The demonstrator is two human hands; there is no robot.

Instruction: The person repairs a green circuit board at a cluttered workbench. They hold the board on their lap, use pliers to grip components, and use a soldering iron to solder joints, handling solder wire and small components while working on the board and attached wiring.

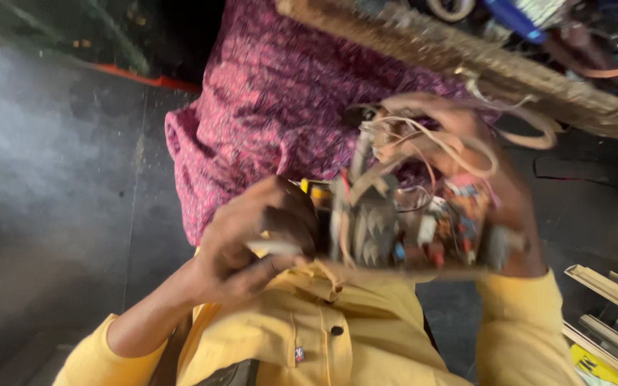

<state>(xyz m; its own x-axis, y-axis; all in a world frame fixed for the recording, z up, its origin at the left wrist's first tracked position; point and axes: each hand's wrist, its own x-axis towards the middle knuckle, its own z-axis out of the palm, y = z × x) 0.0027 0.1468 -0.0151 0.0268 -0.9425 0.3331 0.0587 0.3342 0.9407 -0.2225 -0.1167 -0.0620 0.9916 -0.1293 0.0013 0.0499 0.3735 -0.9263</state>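
I hold an electronic circuit board (423,229) edge-on in front of my chest; it carries a finned grey heat sink, small coloured parts and loose pale wires. My left hand (252,236) grips its left end and also holds a slim white tool against it. My right hand (495,193) supports the right end from behind, fingers curled over the wires. The picture is blurred by motion. My sleeves and shirt (309,336) are yellow.
A pink patterned cloth (266,107) covers my lap. A rough wooden bench edge (509,71) crosses the top right, cluttered with tape, wires and tools. Dark floor (51,179) lies to the left. Pale wooden slats (609,286) sit at the lower right.
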